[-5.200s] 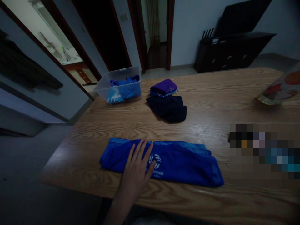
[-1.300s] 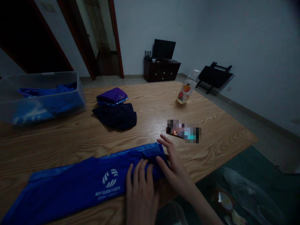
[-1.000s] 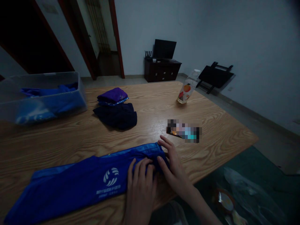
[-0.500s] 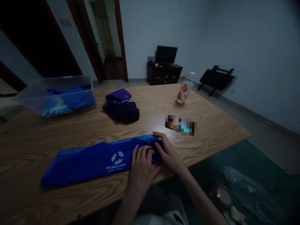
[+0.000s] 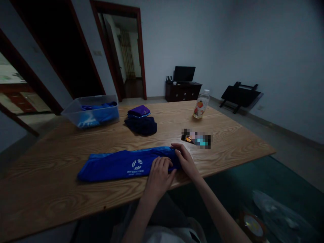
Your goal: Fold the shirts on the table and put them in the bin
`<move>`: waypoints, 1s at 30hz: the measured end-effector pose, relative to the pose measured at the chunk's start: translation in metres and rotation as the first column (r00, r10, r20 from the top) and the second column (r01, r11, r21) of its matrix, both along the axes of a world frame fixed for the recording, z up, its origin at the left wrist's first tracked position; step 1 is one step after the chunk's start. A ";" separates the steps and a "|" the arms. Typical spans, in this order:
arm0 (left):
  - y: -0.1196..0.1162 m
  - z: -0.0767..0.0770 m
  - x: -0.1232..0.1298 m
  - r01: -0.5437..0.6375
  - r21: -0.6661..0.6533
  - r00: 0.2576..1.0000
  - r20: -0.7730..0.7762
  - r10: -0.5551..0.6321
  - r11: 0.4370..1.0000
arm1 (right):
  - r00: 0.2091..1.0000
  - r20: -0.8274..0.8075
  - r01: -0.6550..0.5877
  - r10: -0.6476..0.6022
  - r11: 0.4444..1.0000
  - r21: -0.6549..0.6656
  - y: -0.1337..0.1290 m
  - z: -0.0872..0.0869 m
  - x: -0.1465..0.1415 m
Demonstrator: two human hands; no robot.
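The wooden table (image 5: pixel 233 141) bears blue cloth (image 5: pixel 116 165), navy cloth (image 5: pixel 141 126), bin (image 5: pixel 74 111) and bottle (image 5: pixel 201 105).

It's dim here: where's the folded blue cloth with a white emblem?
In the head view, the cloth lies centre-left on the wooden table, the left hand and right hand touching its right end.

Blue cloth (image 5: pixel 113 166), lower centre, bears round white logo (image 5: pixel 137 164) above lettering (image 5: pixel 135 172), apparently Chinese, illegible; bottle (image 5: pixel 205 98), right of centre, fruit-print label (image 5: pixel 199 107).
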State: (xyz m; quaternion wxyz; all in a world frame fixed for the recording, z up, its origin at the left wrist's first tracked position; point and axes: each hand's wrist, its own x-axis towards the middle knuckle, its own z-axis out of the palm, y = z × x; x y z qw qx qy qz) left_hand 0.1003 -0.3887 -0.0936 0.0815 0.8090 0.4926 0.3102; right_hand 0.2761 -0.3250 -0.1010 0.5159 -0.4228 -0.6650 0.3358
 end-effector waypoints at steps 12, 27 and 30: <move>0.002 -0.001 0.005 -0.024 -0.009 0.997 -0.074 0.024 1.000 | 0.996 -0.074 -0.056 0.053 0.998 -0.043 -0.001 -0.001 0.005; 0.001 -0.003 0.018 -0.094 0.020 0.993 -0.069 0.095 0.995 | 0.991 -0.062 0.116 -0.118 0.993 -0.029 0.001 -0.004 0.003; 0.007 0.000 0.033 -0.149 0.008 0.982 -0.113 0.149 0.989 | 0.990 -0.067 0.126 -0.126 0.992 -0.004 0.002 -0.004 0.004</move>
